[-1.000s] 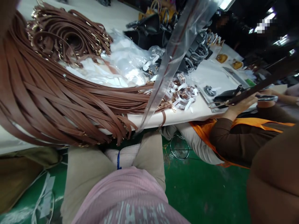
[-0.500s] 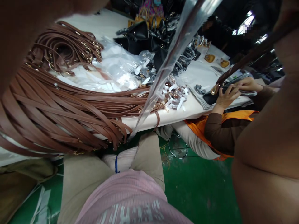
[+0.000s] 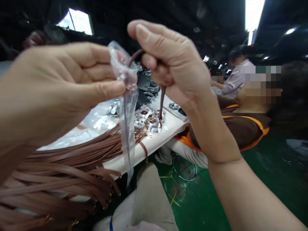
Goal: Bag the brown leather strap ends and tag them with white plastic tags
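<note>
My left hand point(image 3: 72, 77) pinches the gathered top of a narrow clear plastic sleeve point(image 3: 128, 128), which hangs down over the table edge. A thin brown strap point(image 3: 162, 102) runs out of the sleeve's mouth and through the fingers of my right hand point(image 3: 168, 57), which is closed around it. Below that hand the strap's free end dangles, with a metal clip at its tip. Part of the strap shows dimly inside the sleeve. Both hands are raised above the table, close together.
Many brown leather straps point(image 3: 79, 154) with gold clips lie along the white table point(image 3: 156, 141). Behind them are clear plastic bags point(image 3: 101, 118), wrapped pieces with white tags point(image 3: 149, 118) and black bags point(image 3: 144, 83). A person in brown and orange point(image 3: 243, 128) sits at the right.
The view has tilted up and both hands have come into the middle, close together. My left hand now grips the bunched sleeve top, and the strap's clip end hangs below my right hand.
</note>
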Tool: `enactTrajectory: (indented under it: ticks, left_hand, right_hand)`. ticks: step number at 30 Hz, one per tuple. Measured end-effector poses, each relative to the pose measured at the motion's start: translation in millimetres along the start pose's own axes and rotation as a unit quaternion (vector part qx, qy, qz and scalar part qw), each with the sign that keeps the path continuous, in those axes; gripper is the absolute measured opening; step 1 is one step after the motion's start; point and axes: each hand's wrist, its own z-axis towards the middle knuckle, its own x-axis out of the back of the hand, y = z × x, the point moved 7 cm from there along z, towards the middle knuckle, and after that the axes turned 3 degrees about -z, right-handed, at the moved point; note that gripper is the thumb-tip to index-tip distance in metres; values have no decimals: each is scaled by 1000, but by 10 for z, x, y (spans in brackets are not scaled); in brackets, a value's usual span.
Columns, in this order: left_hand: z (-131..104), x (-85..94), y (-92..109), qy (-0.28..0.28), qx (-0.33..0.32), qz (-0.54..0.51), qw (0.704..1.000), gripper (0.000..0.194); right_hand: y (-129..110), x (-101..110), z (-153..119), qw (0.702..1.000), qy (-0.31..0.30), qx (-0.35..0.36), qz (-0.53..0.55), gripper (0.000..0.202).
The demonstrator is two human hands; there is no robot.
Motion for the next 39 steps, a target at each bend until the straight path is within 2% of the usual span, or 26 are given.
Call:
enactTrajectory:
  ticks: [1,3,5,7,9,11,12,13,15,17,19,22,24,27,29,31,33,35,37,39]
  left_hand:
    - [-45,-59,-26,-28,-33,-1,999,40]
    - [-146,-82,-287,-34,-12,-21,999,28]
    - [-299,-123,-649,-46,53,-55,996,33]
    - [-533,-177,-1031,-44,148,-119,981,41]
    - [-817,-197,-1385,-3,241,-193,951,38]
    - [-1051,-178,-1630,47,265,-247,931,32]
    - [-1141,-160,-1724,67,264,-262,926,30]
    - [-1212,-144,-1803,82,260,-270,923,29]
    - [-1322,-125,-1930,102,263,-275,919,28]
    - [-1395,-108,-2007,125,270,-275,914,29]
    - [-1440,-93,-2033,143,276,-277,909,29]
    - [-1478,-51,-2014,167,268,-288,904,26]
    - [-1506,-35,-2001,177,253,-298,903,24]
    - [-1582,-121,-2040,170,239,-292,910,23]
    - [-1653,-244,-2097,158,240,-272,918,23]
    - [-1728,-340,-2152,147,247,-224,931,23]
    - [-1796,-344,-2175,132,256,-152,945,25]
    - [-1859,-209,-2151,120,263,-67,955,30]
    - [-1933,43,-2086,118,282,36,952,37]
    - [-2001,377,-1936,170,285,146,932,34]
  right_hand:
    - [56,-41,-1,999,-18,-11,30,91]
    - [293,-163,-3,993,-58,-48,91,73]
    - [658,-326,-71,978,-99,-96,156,47]
    - [1087,-475,-260,972,-113,-137,151,34]
    - [1432,-559,-548,988,-75,-125,56,26]
    - [1588,-588,-916,996,30,-73,-46,16]
    - [1636,-651,-1123,994,65,-69,-58,16]
    - [1687,-775,-1323,994,66,-87,-32,19]
    - [1748,-1193,-1686,983,-17,-151,106,26]
    - [1703,-1639,-1989,940,-98,-199,257,41]
    - [1666,-1922,-2206,908,-98,-224,341,47]
    - [1738,-2115,-2479,879,-62,-261,394,54]
    - [1812,-2169,-2652,860,-83,-285,415,56]
    - [1875,-2177,-2806,847,-139,-311,408,51]
    - [1845,-2167,-2785,842,-153,-309,414,50]
    - [1800,-2145,-2691,850,-135,-300,411,51]
    - [1787,-2085,-2590,873,-102,-293,376,49]
    - [1798,-1978,-2520,896,-81,-289,328,49]
    - [1820,-1834,-2479,905,-80,-290,301,50]
    - [1834,-1701,-2437,907,-106,-289,288,52]
